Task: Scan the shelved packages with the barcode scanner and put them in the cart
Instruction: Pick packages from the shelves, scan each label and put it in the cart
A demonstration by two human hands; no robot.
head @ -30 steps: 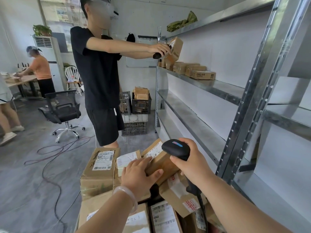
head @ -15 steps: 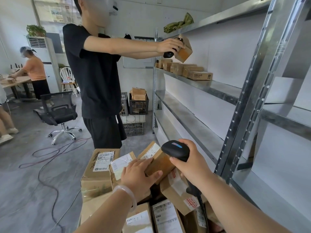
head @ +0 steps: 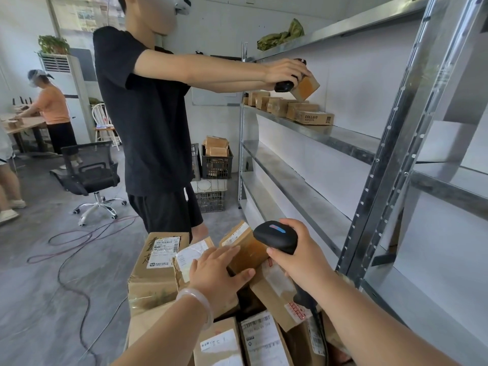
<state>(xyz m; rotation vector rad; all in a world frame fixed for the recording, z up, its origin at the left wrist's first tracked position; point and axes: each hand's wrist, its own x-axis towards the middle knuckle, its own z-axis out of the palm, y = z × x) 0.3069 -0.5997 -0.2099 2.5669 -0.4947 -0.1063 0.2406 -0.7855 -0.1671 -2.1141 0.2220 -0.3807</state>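
Note:
My right hand grips a black barcode scanner, its head pointing left over the pile. My left hand rests on a small brown package lying tilted on top of several labelled cardboard packages heaped below me; the cart under them is hidden. A short row of small packages sits on the upper metal shelf at the right. The lower shelves hold nothing visible.
A person in black stands just beyond the pile, holding a scanner to a box at the shelf. Black crates of boxes stand by the far wall. An office chair and floor cables lie left. Another person works at a far table.
The view has moved closer to the shelf and the person in black. That person's box has moved right and tilted. My hands stay on the package and scanner.

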